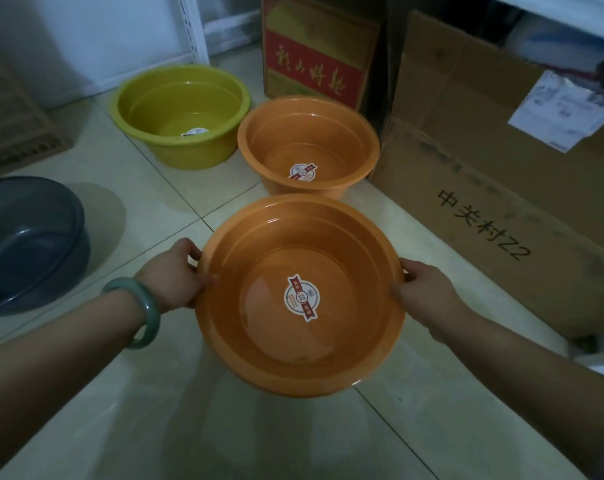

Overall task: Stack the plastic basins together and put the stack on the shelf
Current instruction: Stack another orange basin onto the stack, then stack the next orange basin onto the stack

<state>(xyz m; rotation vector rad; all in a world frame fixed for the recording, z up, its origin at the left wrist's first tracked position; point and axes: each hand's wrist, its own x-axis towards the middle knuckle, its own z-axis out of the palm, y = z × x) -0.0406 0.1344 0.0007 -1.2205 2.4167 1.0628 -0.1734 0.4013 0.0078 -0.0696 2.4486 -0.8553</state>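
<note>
An orange basin (259,327) with a round sticker inside is held above the tiled floor. My left hand (174,271) grips its left rim and my right hand (421,285) grips its right rim. Just beyond it a second orange basin (342,140) stands on the floor. A yellow-green basin (176,109) sits further back on the left. A grey basin (27,244) rests at the left edge. A white shelf upright (193,26) rises at the back.
A large cardboard box (484,188) with black characters lies along the right. A red and gold carton (314,53) stands behind the far orange basin. Another cardboard box (13,126) is at the far left.
</note>
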